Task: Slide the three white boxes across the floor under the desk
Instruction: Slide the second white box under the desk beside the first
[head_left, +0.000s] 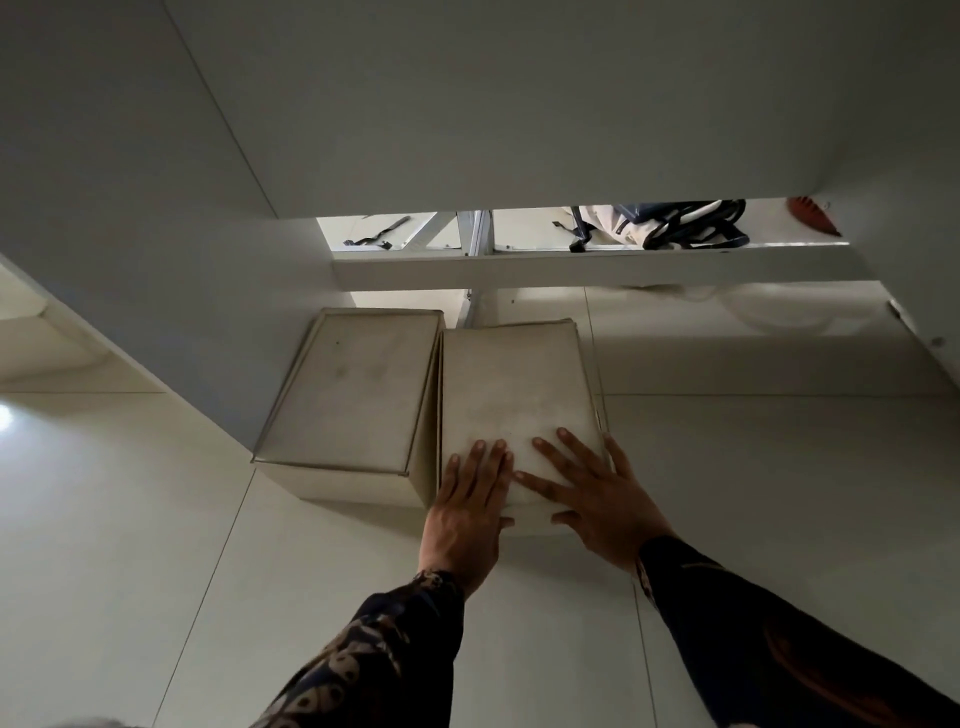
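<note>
Under the desk (467, 104), two dusty white boxes (514, 384)

It looks like an office or study room: a white desk (467, 104) stands over a pale tiled floor (130, 545), and a backpack (670, 226) lies beyond it.

Third white box out of view

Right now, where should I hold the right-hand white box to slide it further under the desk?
Push on the right white box at its near edge, from your side. Both the left hand and right hand lie flat there, thumbs over the front face. The left white box sits close alongside, so side grips look awkward.
</note>
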